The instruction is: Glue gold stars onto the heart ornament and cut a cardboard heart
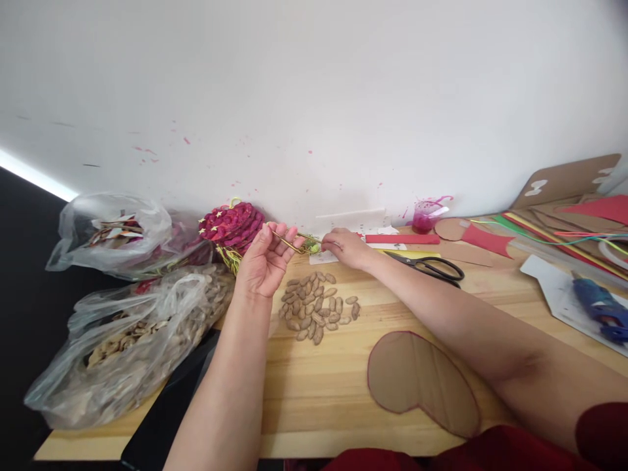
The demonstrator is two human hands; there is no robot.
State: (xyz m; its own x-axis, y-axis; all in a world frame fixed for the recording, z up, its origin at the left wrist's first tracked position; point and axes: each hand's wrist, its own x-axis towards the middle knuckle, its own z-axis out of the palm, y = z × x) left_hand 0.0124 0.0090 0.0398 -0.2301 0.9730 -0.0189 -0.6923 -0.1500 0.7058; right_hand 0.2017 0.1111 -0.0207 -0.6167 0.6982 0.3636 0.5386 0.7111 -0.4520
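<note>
My left hand (267,258) is palm up, with a gold-coloured strand (289,244) between thumb and fingers; whether it is cord or wire I cannot tell. The strand runs across to my right hand (343,248), whose fingers are pinched together on its other end. Beneath and in front of both hands lies a loose pile of peanuts (314,304) in their shells. Just behind my left hand sits a crimson bumpy decoration (233,226) with small yellow stars and yellow-green strings. A small green item (313,247) shows between the hands, partly hidden.
Black-handled scissors (436,267) lie under my right forearm's far side. A cardboard heart-like shape (417,373) is near the front edge. Plastic bags (147,327) fill the left. At right are a blue glue gun (601,307), coloured strips (544,239) and a pink-stained cup (423,216).
</note>
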